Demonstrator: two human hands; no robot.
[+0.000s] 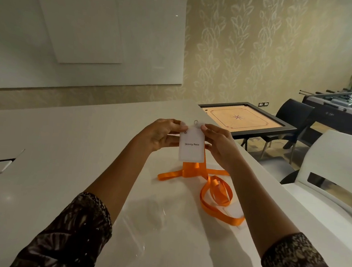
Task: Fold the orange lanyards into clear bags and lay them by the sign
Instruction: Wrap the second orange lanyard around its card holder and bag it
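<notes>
- White rectangular name card printed "Skinny Pete" [192,144]: held upright between both hands above the glossy white table [61,143]; small metal ring [196,121] at its top edge
- Left hand [161,136]: pinching the card's upper left edge; right hand [219,146]: pinching its upper right corner
- Flat orange ribbon lanyard [214,189]: hanging below the grip; remainder looped on the table, toward the person
- Clear plastic bag [153,220]: flat on the table, nearer the person than the grip
</notes>
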